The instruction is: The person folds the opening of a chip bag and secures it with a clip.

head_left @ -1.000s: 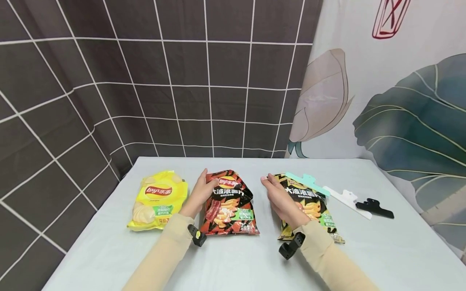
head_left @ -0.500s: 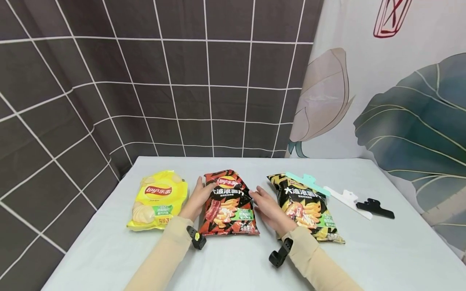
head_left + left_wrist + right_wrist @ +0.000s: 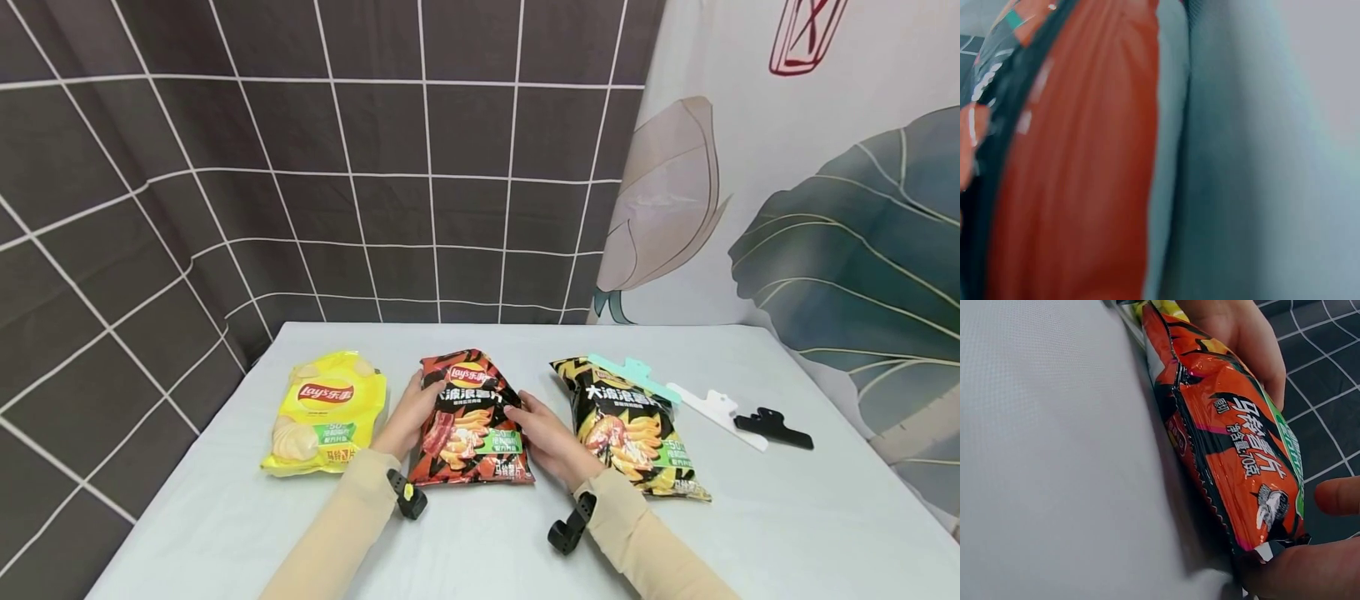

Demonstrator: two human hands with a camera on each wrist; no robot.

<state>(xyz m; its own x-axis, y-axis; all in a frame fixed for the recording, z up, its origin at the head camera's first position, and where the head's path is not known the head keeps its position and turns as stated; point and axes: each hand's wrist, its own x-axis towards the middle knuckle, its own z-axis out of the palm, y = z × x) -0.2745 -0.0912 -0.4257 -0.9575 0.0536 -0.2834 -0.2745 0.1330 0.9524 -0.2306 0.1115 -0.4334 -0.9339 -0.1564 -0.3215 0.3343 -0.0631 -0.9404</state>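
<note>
A red bag of potato chips (image 3: 474, 446) lies between both hands in the head view. My left hand (image 3: 403, 423) holds its left side, thumb over the front; the fingers behind are hidden. On the right edge, my right hand (image 3: 553, 440) reaches in with its thumb overlapping the bag. The right wrist view shows that bag (image 3: 1229, 419) puffed up, the right fingers (image 3: 1316, 569) at its lower corner and the right thumb (image 3: 1339, 496) held off it. Its glossy red side (image 3: 1079, 162) fills much of the left wrist view.
To the left lies a yellow chip bag (image 3: 324, 417). A black-and-yellow chip bag (image 3: 630, 433) is right of the right hand, with a mint clip (image 3: 637, 377) across its top. A white clip (image 3: 712, 408) and a black clip (image 3: 772, 428) lie farther right.
My right hand has left the black-and-yellow bag and moved left to the red bag's right edge. The left hand has slid slightly down the red bag's left side.
</note>
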